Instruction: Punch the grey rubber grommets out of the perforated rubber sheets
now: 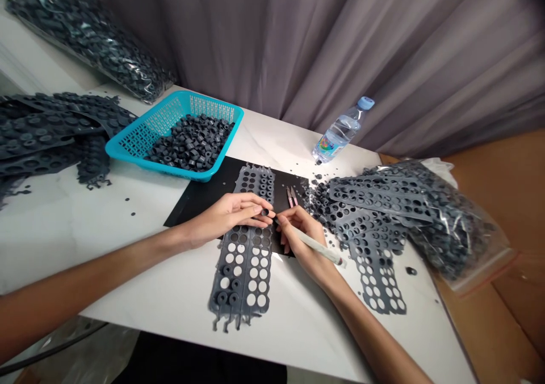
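Note:
My left hand point(230, 216) is closed, pinching a small black rubber bushing point(265, 212) between thumb and fingers. Close on its right, my right hand point(304, 242) grips a pale pen-like tool point(317, 245); the tool's front end points at the bushing, and its very tip is hard to make out. Beneath both hands lies a dark grey moulded rubber sheet point(246, 259) with rows of round holes. Some bushings still sit in its top right and lower left rows. Part of the sheet is hidden by my hands. Pink-handled snips point(292, 197) rest just beyond my right hand.
A turquoise basket point(174, 170) of loose bushings stands behind my left hand. Rubber sheets point(42, 129) and a full plastic bag point(89, 38) are at left. On the right are punched-out sheets point(378, 202), scraps, and another bag point(460, 236). A water bottle point(343, 129) stands behind a black mat point(196, 202).

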Demonstrator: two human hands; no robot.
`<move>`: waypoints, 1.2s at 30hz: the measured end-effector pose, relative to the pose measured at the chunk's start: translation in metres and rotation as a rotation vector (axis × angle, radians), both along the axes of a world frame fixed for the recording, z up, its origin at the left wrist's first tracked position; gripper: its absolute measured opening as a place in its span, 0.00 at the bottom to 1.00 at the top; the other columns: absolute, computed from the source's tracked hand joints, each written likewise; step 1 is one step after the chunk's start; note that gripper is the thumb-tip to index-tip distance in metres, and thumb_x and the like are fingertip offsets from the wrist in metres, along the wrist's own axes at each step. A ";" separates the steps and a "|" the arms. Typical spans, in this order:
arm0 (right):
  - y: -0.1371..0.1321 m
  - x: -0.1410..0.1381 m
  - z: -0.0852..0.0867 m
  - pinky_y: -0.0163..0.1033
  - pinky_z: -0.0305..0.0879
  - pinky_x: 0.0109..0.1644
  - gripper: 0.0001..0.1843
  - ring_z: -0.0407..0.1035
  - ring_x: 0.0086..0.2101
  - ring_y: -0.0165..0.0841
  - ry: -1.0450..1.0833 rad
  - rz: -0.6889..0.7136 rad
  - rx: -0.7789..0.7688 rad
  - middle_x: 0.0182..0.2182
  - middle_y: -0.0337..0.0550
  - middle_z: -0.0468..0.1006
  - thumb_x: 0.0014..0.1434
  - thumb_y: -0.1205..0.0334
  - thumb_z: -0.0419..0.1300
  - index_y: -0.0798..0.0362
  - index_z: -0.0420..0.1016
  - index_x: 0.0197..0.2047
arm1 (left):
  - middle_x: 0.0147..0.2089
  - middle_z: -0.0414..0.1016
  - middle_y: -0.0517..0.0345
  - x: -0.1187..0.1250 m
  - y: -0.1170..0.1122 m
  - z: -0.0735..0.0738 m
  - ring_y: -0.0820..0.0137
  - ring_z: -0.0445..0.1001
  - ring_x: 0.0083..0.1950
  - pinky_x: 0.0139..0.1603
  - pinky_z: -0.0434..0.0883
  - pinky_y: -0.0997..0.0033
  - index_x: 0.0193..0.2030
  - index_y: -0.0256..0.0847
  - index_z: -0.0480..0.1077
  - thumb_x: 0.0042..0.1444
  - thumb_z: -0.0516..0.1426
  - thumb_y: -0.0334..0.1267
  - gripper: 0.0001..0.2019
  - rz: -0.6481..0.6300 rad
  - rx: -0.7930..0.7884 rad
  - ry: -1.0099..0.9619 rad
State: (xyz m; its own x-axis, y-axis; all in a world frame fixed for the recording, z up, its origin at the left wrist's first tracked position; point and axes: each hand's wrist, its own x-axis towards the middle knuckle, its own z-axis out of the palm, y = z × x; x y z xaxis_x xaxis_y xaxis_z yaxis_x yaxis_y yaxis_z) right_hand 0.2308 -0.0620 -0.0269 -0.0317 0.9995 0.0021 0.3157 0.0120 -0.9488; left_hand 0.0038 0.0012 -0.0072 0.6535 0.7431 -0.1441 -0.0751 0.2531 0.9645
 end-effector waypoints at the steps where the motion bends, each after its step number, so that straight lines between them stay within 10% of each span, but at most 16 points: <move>1: 0.000 0.000 0.001 0.33 0.65 0.23 0.17 0.68 0.21 0.29 -0.002 -0.003 -0.003 0.24 0.37 0.75 0.73 0.46 0.62 0.51 0.75 0.40 | 0.52 0.85 0.45 -0.001 0.000 0.001 0.57 0.83 0.59 0.68 0.76 0.53 0.55 0.38 0.80 0.70 0.63 0.47 0.16 0.002 0.017 0.007; 11: -0.004 -0.004 0.008 0.33 0.64 0.24 0.17 0.68 0.22 0.30 -0.012 -0.005 -0.001 0.24 0.36 0.74 0.73 0.45 0.61 0.51 0.74 0.41 | 0.60 0.83 0.46 -0.012 -0.003 0.010 0.57 0.82 0.62 0.68 0.76 0.56 0.59 0.40 0.78 0.70 0.62 0.48 0.17 -0.010 0.118 0.068; 23: -0.004 -0.005 0.006 0.34 0.65 0.24 0.18 0.70 0.23 0.31 -0.013 -0.014 0.012 0.27 0.38 0.75 0.71 0.43 0.62 0.50 0.74 0.40 | 0.56 0.83 0.58 -0.055 0.025 0.034 0.61 0.82 0.54 0.69 0.74 0.60 0.55 0.49 0.79 0.69 0.64 0.50 0.13 0.660 0.857 0.508; 36: -0.005 -0.005 0.006 0.35 0.64 0.25 0.17 0.69 0.23 0.31 -0.046 0.008 0.009 0.25 0.36 0.75 0.73 0.44 0.61 0.49 0.74 0.41 | 0.55 0.84 0.51 -0.020 -0.002 0.022 0.60 0.84 0.55 0.64 0.79 0.59 0.54 0.43 0.79 0.64 0.68 0.49 0.17 0.236 0.371 0.230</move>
